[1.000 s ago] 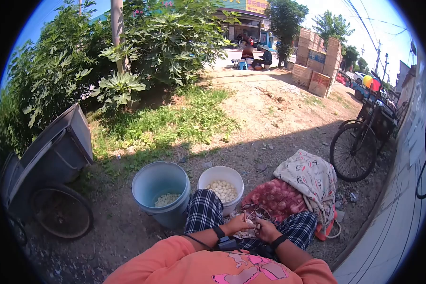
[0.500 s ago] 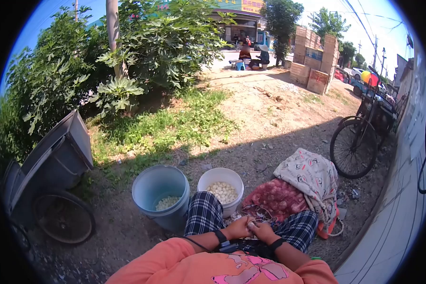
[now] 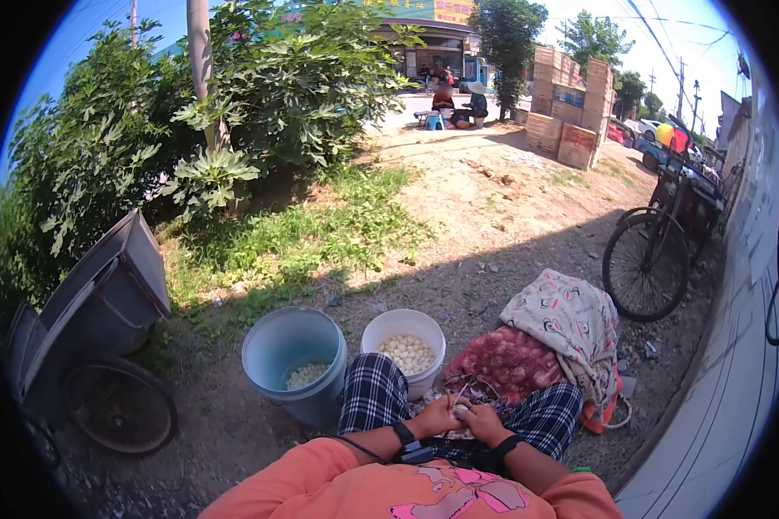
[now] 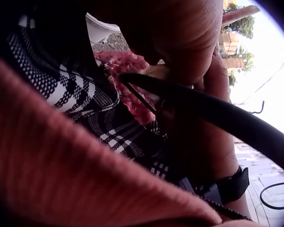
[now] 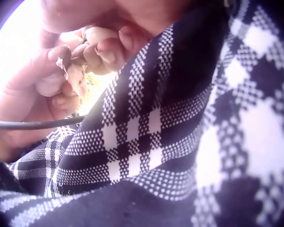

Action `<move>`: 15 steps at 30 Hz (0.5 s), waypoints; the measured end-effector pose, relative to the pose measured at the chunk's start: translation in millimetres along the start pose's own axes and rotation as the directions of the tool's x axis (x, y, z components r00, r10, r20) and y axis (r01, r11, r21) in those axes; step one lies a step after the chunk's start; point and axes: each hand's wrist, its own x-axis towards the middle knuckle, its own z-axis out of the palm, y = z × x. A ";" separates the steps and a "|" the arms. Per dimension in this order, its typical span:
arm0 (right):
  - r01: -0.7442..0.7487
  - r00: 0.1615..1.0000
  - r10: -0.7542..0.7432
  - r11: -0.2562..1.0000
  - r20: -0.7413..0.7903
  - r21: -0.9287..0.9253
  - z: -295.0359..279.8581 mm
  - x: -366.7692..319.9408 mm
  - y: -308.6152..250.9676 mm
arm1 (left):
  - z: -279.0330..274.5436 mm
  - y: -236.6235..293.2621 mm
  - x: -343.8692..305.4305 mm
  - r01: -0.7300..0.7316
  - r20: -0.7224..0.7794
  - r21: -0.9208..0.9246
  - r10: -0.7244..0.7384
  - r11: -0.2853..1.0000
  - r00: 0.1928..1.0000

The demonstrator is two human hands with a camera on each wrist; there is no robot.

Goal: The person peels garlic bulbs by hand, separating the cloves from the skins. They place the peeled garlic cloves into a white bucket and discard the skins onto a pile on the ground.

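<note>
Both hands meet over the lap in the head view. My left hand [image 3: 434,419] and right hand [image 3: 485,425] curl their fingers round pieces of garlic. In the right wrist view, a pale garlic clove [image 5: 100,35] is pinched in the right fingers, and another whitish clove [image 5: 49,85] sits in the left hand. Loose papery skin [image 5: 76,78] hangs between the hands. A thin pinkish stick [image 4: 240,16] sticks out beyond the left hand in the left wrist view; its other end is hidden.
A blue bucket [image 3: 268,359] and a white bucket [image 3: 437,346] hold peeled cloves. Right of the knees lies a red net sack of garlic [image 3: 506,363], partly under a patterned cloth [image 3: 558,311]. A cart [image 3: 125,277] stands left, a bicycle [image 3: 649,259] right, beside a wall [image 3: 710,415].
My hands have drawn closer together over the garlic since a second ago, their fingers shifting round it. The head view has tilted slightly; the buckets and sack stay in place.
</note>
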 end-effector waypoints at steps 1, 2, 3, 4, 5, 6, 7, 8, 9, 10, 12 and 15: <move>0.005 1.000 -0.005 1.000 -0.007 0.002 0.3 0.9 3.5 | -0.1 0.6 -0.1 0.031 0.002 -0.008 -0.031 0.999 1.000; 0.006 1.000 -0.006 1.000 -0.008 0.002 -0.3 0.6 3.4 | 0.4 -4.4 0.0 0.030 0.002 -0.007 -0.030 1.000 1.000; 0.022 0.999 -0.024 0.998 -0.036 -0.067 -0.9 0.0 2.8 | 0.4 -9.2 0.0 0.044 0.018 -0.048 -0.044 0.998 0.999; 0.035 0.997 -0.044 0.990 -0.063 -0.135 -1.4 -0.3 2.4 | 0.5 -13.9 0.1 0.060 0.035 -0.087 -0.057 0.994 0.998; 0.036 0.997 -0.045 0.990 -0.064 -0.134 -2.0 0.1 3.0 | 0.3 -9.7 0.1 0.060 0.035 -0.086 -0.057 0.995 0.998; 0.064 0.995 -0.069 0.995 -0.066 -0.072 -2.7 0.9 4.0 | 0.7 -5.5 -0.3 0.148 0.055 -0.294 -0.138 0.944 0.989; 0.092 0.993 -0.093 0.996 -0.070 -0.008 -3.1 1.5 4.6 | 0.5 -1.4 -0.3 0.229 0.092 -0.485 -0.211 0.844 0.973; 0.093 0.993 -0.093 0.996 -0.072 -0.007 -2.7 1.6 2.5 | -1.0 -3.8 0.7 0.230 0.093 -0.483 -0.212 0.845 0.973; 0.097 0.992 -0.092 0.994 -0.085 0.054 -1.6 1.5 -0.8 | -3.5 -6.9 1.6 0.287 0.107 -0.562 -0.276 0.776 0.955; 0.101 0.991 -0.090 0.988 -0.098 0.115 -0.5 1.0 -2.6 | -4.4 -9.9 1.2 0.338 0.127 -0.635 -0.338 0.695 0.933; 0.059 0.997 -0.051 0.988 -0.061 0.145 -0.9 1.5 -1.3 | -2.8 -3.0 0.5 0.319 0.086 -0.655 -0.352 0.685 0.932; -0.091 0.996 0.085 0.924 0.031 0.371 -2.4 -0.2 -6.9 | -6.0 -15.7 1.7 0.296 0.089 -0.752 -0.353 0.589 0.931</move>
